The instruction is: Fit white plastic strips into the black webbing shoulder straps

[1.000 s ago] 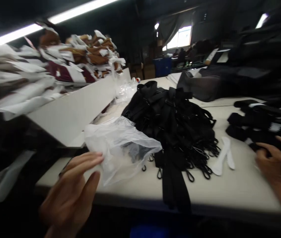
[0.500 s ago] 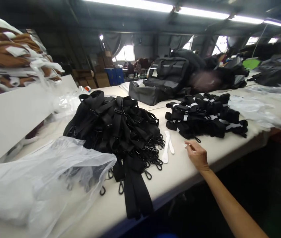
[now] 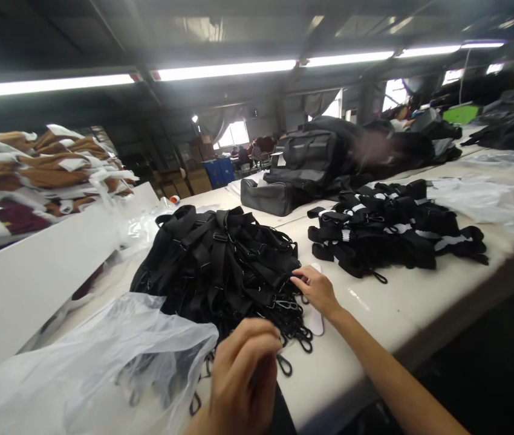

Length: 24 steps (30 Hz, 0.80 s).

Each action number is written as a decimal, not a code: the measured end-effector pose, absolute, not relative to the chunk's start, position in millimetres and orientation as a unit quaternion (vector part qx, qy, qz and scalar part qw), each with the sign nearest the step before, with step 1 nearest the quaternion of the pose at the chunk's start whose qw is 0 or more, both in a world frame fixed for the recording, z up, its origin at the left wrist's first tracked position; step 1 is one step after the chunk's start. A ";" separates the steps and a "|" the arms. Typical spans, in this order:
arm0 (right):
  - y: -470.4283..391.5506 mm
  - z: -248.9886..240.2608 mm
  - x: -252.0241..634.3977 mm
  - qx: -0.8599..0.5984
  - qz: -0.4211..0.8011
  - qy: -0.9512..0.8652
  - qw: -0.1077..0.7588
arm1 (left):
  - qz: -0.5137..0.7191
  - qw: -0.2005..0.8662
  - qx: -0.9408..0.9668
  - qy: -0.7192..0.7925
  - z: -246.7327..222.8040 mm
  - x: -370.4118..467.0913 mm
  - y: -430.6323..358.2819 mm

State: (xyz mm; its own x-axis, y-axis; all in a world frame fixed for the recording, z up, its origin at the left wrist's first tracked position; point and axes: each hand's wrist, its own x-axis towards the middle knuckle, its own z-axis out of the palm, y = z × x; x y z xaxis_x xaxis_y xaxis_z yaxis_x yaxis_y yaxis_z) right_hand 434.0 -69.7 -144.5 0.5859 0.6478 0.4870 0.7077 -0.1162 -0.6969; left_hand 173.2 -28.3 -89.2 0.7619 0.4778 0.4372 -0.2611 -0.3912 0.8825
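Note:
My right hand [image 3: 318,291] is at the right edge of a heap of black webbing straps [image 3: 221,260]. Its thumb and fingers reach toward the straps with a small gap between them; contact is unclear. Under and beside this hand lies a white strip [image 3: 317,321], partly covered. In front of the heap, close to the camera, my left hand [image 3: 245,371] is raised with its fingers curled in. It is slightly blurred, and whatever it may hold is hidden. Black snap hooks [image 3: 285,365] hang out at the heap's near edge.
Clear plastic sheeting [image 3: 103,362] lies at the left front. More black straps with white bands [image 3: 397,232] are bundled at the right. Black bags [image 3: 311,157] stand behind. A white board [image 3: 48,278] and stacked brown fabric [image 3: 52,172] border the left side.
My right hand has moved left from the bare tabletop to the strap heap, over the white strips. My left hand has come into view at the bottom. The camera has tilted up.

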 end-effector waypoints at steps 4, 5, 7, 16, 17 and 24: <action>-38.8 -143.3 435.4 -0.751 -0.031 -0.475 0.458 | 0.391 0.356 0.841 0.116 -99.9 228.1 11.3; -36.4 -144.7 436.1 -0.752 -0.033 -0.478 0.452 | 0.409 0.345 0.835 0.129 -109.5 238.4 22.1; -35.4 -147.6 438.3 -0.757 -0.039 -0.477 0.445 | 0.447 0.325 0.819 0.153 -130.8 250.1 39.2; 5.6 -130.6 462.6 -0.791 -0.069 -0.438 0.422 | 0.450 0.269 0.842 0.128 -160.9 240.1 47.2; 11.0 -123.8 462.0 -0.790 -0.063 -0.442 0.419 | 0.449 0.264 0.844 0.127 -160.0 239.8 46.9; -7.3 -56.8 406.3 -0.718 0.068 -0.492 0.489 | 0.440 0.246 0.855 0.124 -157.2 237.0 48.0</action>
